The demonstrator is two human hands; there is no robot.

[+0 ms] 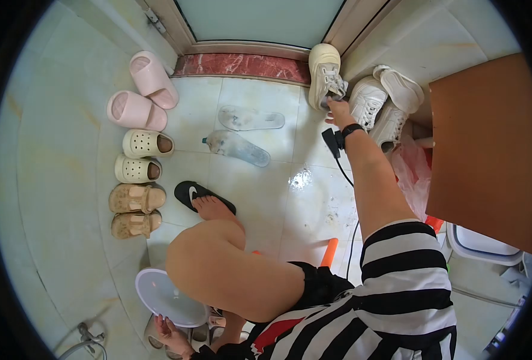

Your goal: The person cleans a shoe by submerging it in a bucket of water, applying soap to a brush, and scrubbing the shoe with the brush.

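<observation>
My right hand (339, 114) reaches to the far side of the floor and grips the heel end of a cream sneaker (325, 69), which stands by the door sill. A black watch is on that wrist. My left hand (171, 337) is low at the left, beside the rim of a white basin (152, 288); its fingers are apart, and whether they touch the rim is unclear. To the right of the cream sneaker are a pair of white sneakers (368, 101) and a pale shoe (401, 90) lying on top.
Pink slides (153, 79), cream clogs (139, 169) and tan sandals (135, 227) line the left wall. Two clear insoles (251, 118) lie mid-floor. A black slide (188, 192) is on my foot. A black cable with a plug (332, 143) hangs near my right wrist. Brown cardboard (485, 150) stands right.
</observation>
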